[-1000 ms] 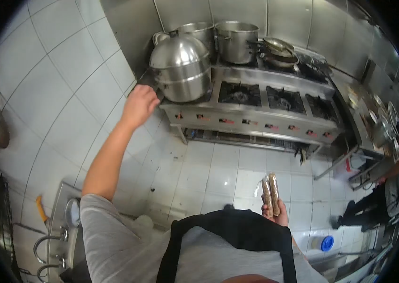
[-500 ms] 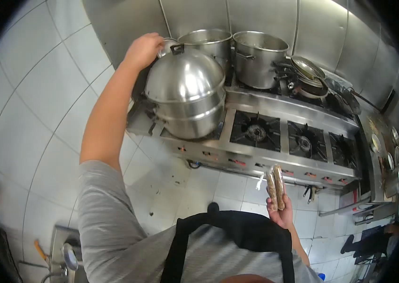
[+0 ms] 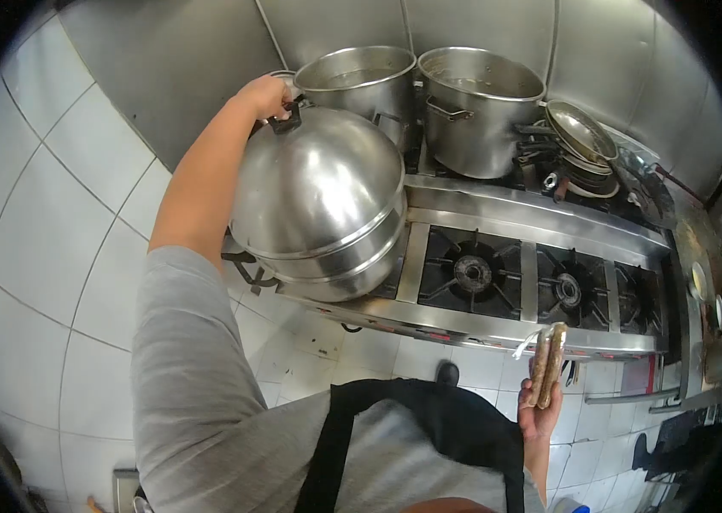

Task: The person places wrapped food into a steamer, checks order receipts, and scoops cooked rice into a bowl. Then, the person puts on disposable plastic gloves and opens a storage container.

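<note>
At the upper left, my left hand (image 3: 269, 96) is closed at the black handle (image 3: 287, 118) on top of a large domed steel lid (image 3: 322, 184). The lid covers a steamer pot (image 3: 348, 274) at the stove's left end. Low on the right, my right hand (image 3: 540, 410) holds two long brown rolls in clear plastic (image 3: 548, 366), upright side by side, with a loose plastic end sticking out to the left.
Behind the steamer stand two tall open pots (image 3: 357, 73) (image 3: 479, 128). Stacked pans (image 3: 583, 141) lie right of them. Black burner grates (image 3: 472, 274) line the stove front (image 3: 532, 329). A side table (image 3: 692, 342) holds dishes. Another person's dark-clad leg (image 3: 677, 453) shows at lower right.
The stove and pots have come closer in view. My left hand has moved from beside the steamer, past its lid, onto the lid's handle. My right hand still holds the wrapped rolls.
</note>
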### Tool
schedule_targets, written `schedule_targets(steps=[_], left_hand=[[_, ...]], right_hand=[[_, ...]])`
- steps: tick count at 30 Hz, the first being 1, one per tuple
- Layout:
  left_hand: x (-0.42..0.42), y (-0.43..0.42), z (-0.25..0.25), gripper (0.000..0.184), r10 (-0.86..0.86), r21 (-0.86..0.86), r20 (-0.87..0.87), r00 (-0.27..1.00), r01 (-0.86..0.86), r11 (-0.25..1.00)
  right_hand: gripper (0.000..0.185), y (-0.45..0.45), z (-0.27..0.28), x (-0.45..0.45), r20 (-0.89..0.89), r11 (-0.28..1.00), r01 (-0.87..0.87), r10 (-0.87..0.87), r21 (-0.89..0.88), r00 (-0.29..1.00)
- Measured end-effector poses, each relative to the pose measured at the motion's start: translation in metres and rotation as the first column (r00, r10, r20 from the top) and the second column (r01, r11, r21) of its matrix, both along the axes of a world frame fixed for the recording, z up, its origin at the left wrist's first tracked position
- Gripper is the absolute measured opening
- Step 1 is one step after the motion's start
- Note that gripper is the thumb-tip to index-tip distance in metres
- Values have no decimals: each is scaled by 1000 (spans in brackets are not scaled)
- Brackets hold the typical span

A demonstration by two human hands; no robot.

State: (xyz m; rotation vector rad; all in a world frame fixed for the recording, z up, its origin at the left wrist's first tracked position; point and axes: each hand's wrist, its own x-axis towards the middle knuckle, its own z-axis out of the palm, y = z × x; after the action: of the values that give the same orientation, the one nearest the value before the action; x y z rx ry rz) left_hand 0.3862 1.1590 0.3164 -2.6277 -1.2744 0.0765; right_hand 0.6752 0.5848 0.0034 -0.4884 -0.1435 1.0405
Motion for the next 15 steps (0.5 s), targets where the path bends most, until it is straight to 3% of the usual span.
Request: schedule_targets(steps=[3, 6, 7, 12, 13, 15], left_hand=[[7, 3, 2, 30, 3, -3, -85, 996, -3, 1000], [1, -1, 4, 31, -30, -5, 0, 1000, 30, 1000], [1, -7, 9, 30, 32, -17, 15, 999, -32, 999], [-3, -25, 64, 27, 108, -5, 26, 994, -108, 994], [-6, -23, 77, 27, 147, -77, 114, 983, -139, 987], [7, -28, 104, 28, 186, 31, 24, 982, -187, 982]], right_hand=[[55, 21, -2, 34, -11, 998, 23, -24, -55, 1000], [60, 53, 13, 69, 72, 998, -14, 18, -55, 997], [61, 62, 20, 77, 97, 997, -39, 45, -63, 994], [61, 106, 26, 124, 72, 985, -170, 172, -32, 982], [60, 114, 25, 131, 65, 983, -181, 183, -24, 981], [58, 125, 24, 145, 56, 975, -222, 223, -23, 973]])
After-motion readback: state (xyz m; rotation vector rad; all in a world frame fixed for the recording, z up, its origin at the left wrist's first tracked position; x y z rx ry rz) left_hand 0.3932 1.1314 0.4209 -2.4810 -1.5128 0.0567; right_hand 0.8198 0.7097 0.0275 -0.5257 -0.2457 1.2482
